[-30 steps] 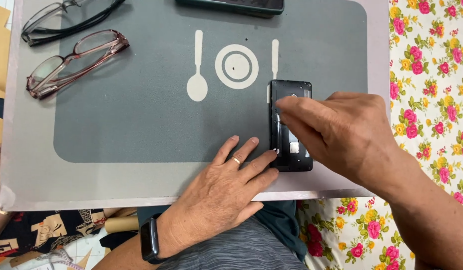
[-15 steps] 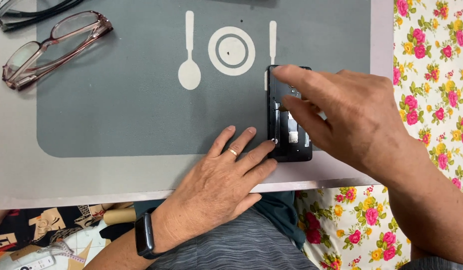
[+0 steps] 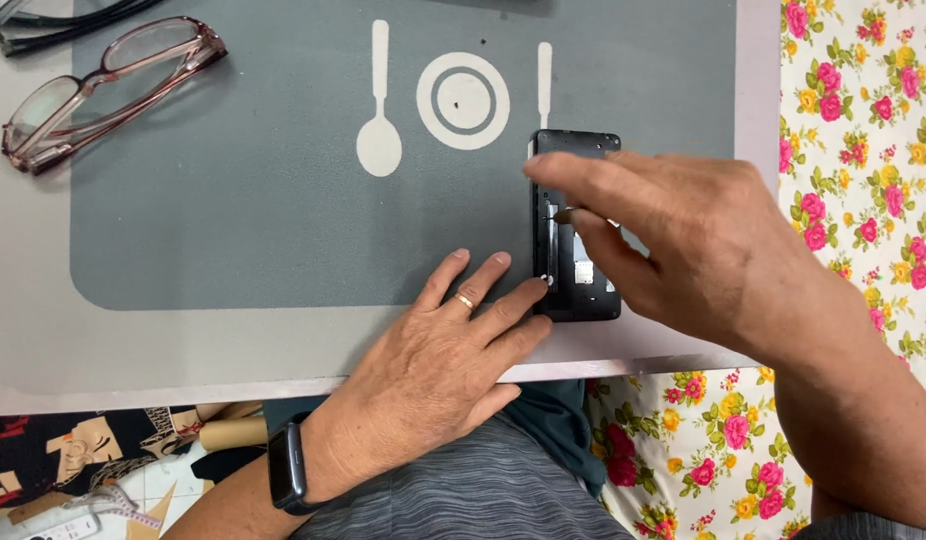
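Observation:
A black phone with its back cover off lies on the grey placemat, inner parts showing. My right hand hovers over it, index finger stretched along the upper left edge. Its fingers pinch a thin tool whose tip points into the phone's left side. My left hand lies flat on the mat, fingers apart, with a fingertip touching the phone's lower left corner. It wears a ring and a dark wrist band.
Brown-framed glasses lie at the mat's upper left, with black-framed glasses beyond them at the top edge. The pale board under the mat ends just below my left hand. A floral cloth covers the right side.
The view has shifted, so everything sits further left and higher. My right index finger has stretched toward the phone's upper left edge. My left hand stays at the lower corner.

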